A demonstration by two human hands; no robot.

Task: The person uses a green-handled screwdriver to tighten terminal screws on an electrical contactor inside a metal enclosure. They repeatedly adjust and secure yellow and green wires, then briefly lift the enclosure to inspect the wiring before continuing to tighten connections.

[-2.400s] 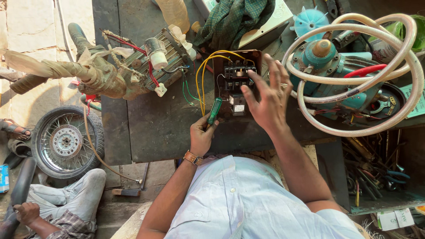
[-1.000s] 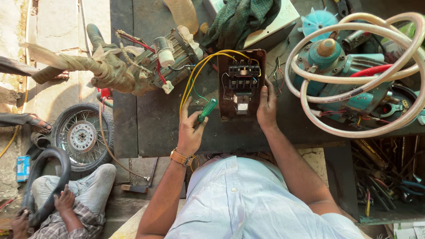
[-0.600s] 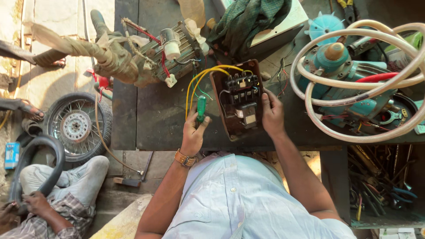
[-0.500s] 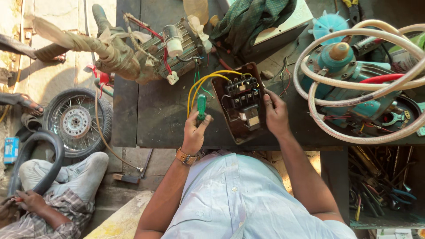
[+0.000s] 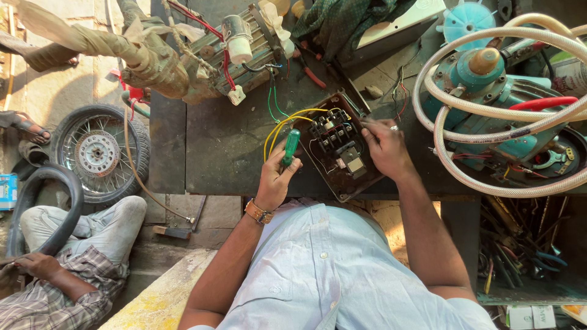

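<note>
Cluttered and oil-dark, a workshop bench (image 5: 232,153) fills the scene, seen from above a person in a pale shirt who stands at its near edge. That person's left hand (image 5: 276,177) is closed around a green-handled screwdriver (image 5: 289,146), held upright just left of an open brown switch box (image 5: 339,146). The right hand (image 5: 384,146) rests against the box's right side, fingers curled on its edge and a ring showing. Yellow wires (image 5: 287,122) arc out of the box's far left corner. At far left on the bench lies a motor winding assembly (image 5: 238,46) with red leads. To the right sits a teal pump (image 5: 501,104) looped in pale hose (image 5: 489,110). On the floor at left, a spoked wheel (image 5: 98,153) lies flat, and another person in a checked shirt (image 5: 55,293) sits near it, one hand on a black tyre (image 5: 43,208).
</note>
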